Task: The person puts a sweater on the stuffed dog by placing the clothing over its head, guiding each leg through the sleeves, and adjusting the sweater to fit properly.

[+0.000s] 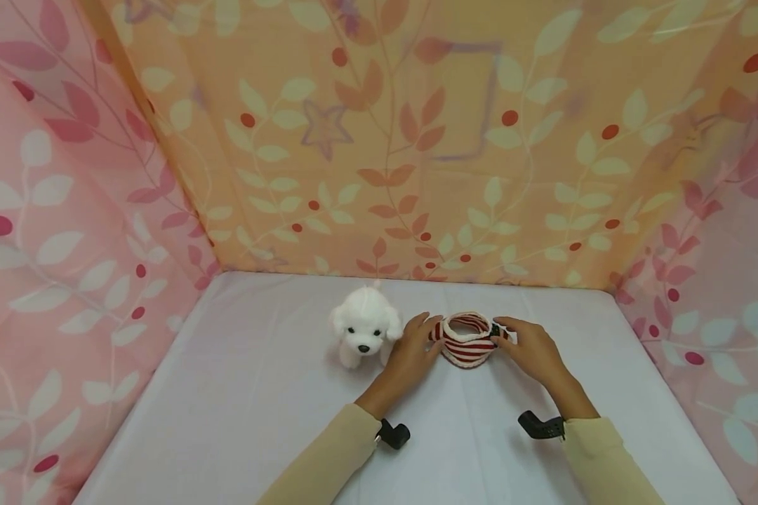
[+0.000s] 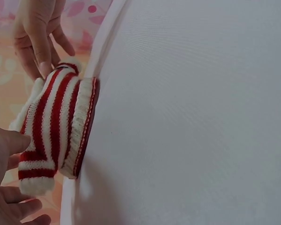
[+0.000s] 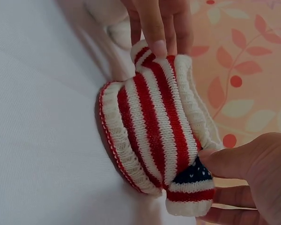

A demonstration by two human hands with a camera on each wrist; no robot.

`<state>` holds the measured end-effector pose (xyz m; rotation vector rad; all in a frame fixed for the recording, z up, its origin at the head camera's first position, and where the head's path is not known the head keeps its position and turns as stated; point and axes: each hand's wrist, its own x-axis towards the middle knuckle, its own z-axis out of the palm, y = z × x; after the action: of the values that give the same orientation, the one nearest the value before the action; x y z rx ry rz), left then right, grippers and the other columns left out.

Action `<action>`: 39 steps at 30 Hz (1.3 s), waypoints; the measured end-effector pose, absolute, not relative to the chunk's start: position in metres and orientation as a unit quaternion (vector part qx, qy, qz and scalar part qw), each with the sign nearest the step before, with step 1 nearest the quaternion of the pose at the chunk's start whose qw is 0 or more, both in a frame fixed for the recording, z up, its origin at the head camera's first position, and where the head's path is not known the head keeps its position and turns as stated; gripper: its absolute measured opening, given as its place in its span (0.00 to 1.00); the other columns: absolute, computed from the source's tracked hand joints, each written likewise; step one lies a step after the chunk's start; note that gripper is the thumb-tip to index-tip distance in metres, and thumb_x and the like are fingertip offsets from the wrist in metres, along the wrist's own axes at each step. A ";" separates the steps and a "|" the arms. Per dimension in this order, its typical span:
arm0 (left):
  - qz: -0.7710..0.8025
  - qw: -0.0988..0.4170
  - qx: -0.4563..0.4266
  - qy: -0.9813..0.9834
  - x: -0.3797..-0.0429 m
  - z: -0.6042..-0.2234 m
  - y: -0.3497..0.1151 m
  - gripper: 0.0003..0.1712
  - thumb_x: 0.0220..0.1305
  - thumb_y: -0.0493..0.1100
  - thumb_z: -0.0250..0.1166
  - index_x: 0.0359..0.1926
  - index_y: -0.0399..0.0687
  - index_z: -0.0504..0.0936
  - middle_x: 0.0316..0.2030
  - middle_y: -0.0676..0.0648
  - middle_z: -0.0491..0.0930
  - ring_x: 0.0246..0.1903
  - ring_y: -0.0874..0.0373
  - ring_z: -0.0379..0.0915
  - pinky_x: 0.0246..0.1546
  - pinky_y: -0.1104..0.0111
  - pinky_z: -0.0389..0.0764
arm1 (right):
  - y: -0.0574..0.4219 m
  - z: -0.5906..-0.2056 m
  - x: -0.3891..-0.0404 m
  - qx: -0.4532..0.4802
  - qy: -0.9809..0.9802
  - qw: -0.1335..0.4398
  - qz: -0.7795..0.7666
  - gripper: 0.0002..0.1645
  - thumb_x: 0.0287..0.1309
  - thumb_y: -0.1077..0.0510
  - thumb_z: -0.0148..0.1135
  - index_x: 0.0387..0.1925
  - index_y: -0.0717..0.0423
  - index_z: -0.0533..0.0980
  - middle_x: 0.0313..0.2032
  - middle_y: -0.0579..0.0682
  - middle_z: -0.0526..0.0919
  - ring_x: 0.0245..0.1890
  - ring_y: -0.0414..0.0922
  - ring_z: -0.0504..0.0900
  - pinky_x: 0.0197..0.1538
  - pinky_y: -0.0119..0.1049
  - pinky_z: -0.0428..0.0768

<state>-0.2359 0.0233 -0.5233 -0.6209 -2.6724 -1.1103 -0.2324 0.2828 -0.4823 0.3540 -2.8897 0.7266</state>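
Broadly, the patterned cloth (image 1: 259,175) filled the upper frame, above the white tabletop (image 1: 227,421) spread across the lower half. A white plush dog (image 1: 365,326) stood near the centre, and the striped knit garment (image 1: 469,352) sat just right of centre, between the two hands. The left hand (image 1: 413,351) pinched one side, thumb in front and fingers only partly curled; the right hand (image 1: 530,347) pinched the other likewise. Holding it well probably called for even, light tension (knit stretches easily, I suspect), with both thumbs level so that the white rim (image 3: 192,105) stayed round. From the head view one saw down into the neck opening and the dog's face, both hidden from the left wrist view. The right wrist view alone resolved pale specks on the small navy patch (image 3: 195,174), merely a dark spot from above.
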 end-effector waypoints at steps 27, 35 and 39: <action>-0.378 0.086 -0.208 -0.898 -0.241 -0.521 0.038 0.24 0.71 0.46 0.66 0.66 0.55 0.78 0.51 0.52 0.81 0.49 0.63 0.77 0.48 0.70 0.79 | 0.280 -0.492 -0.235 0.134 -0.928 0.094 0.335 0.18 0.61 0.66 0.68 0.53 0.64 0.82 0.44 0.61 0.88 0.40 0.57 0.87 0.42 0.52 0.82; -0.391 0.087 -0.209 -0.892 -0.237 -0.518 0.038 0.22 0.72 0.46 0.66 0.65 0.53 0.79 0.50 0.52 0.82 0.50 0.63 0.78 0.49 0.70 0.79 | 0.279 -0.490 -0.234 0.127 -0.923 0.110 0.345 0.16 0.59 0.70 0.68 0.50 0.63 0.84 0.38 0.58 0.88 0.36 0.55 0.87 0.36 0.42 0.81; -0.398 0.084 -0.213 -0.888 -0.236 -0.515 0.039 0.21 0.73 0.46 0.64 0.65 0.52 0.79 0.49 0.51 0.82 0.50 0.63 0.78 0.50 0.69 0.79 | 0.278 -0.488 -0.232 0.120 -0.921 0.116 0.351 0.16 0.58 0.70 0.69 0.49 0.62 0.84 0.36 0.56 0.88 0.35 0.53 0.86 0.33 0.38 0.80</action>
<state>-0.2360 0.0392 -0.5153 -0.6357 -2.6498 -1.1887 -0.2317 0.2775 -0.4884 0.3516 -2.6979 1.0288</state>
